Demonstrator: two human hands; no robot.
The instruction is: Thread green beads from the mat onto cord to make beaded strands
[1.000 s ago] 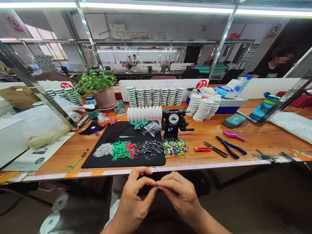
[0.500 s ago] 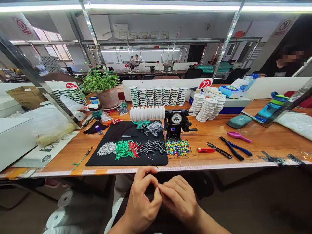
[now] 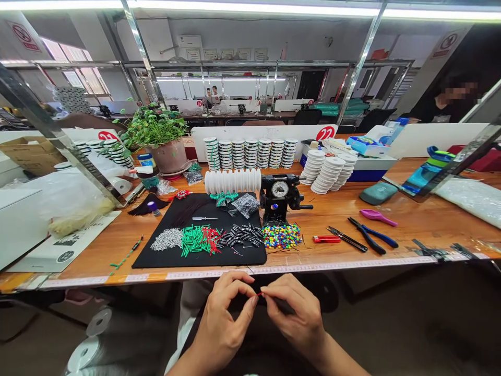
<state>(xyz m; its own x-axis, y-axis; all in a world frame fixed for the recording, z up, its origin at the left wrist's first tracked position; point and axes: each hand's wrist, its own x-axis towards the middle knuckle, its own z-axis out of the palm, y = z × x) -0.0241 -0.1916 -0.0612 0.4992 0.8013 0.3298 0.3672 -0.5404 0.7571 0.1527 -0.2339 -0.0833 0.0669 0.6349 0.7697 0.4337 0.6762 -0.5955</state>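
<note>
Just in front of the table edge, my left hand [image 3: 228,316] and my right hand [image 3: 295,313] meet with their fingertips close together. A small thin red piece [image 3: 260,294] shows between them, pinched by thumb and forefinger on both sides. It is too small to make out fully. Beyond the hands lies a black mat [image 3: 164,261] with piles of small grey pieces [image 3: 166,240], green tubes [image 3: 193,241], red tubes [image 3: 211,239] and black banded pieces [image 3: 242,236]. Multicoloured beads [image 3: 282,236] lie at the mat's right edge.
A black hand-cranked device [image 3: 279,193] carrying white spools [image 3: 233,181] stands behind the mat. Tweezers [image 3: 347,239], blue-handled pliers [image 3: 371,235] and a red-cased item [image 3: 326,239] lie right. A potted plant [image 3: 166,156] stands back left; metal posts rise on both sides.
My hands have drawn slightly apart, and the red piece now shows between the fingertips. The camera view has shifted a little, so the table appears slightly further left.
</note>
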